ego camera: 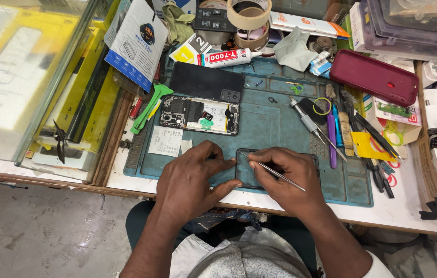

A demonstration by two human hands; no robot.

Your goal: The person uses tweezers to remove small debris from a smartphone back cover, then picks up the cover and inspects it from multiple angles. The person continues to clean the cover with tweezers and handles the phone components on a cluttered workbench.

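- The dark phone panel (244, 172) lies flat at the near edge of the blue work mat (275, 128), mostly covered by both hands.
- Left hand (190, 180) presses down on the panel's left end, fingers spread flat, gripping nothing.
- Right hand (285, 177) pinches thin metal tweezers (272, 171), tip at the panel's upper left rim.
- Risk, as I judge it: the tip skids and scratches the panel, or jabs the left fingertips just beside it.
- The opened phone (200, 114) sits well beyond the panel; a wide swing could knock it.
- Screwdrivers (313, 126) crowd the panel's right; bare mat lies only directly behind it.
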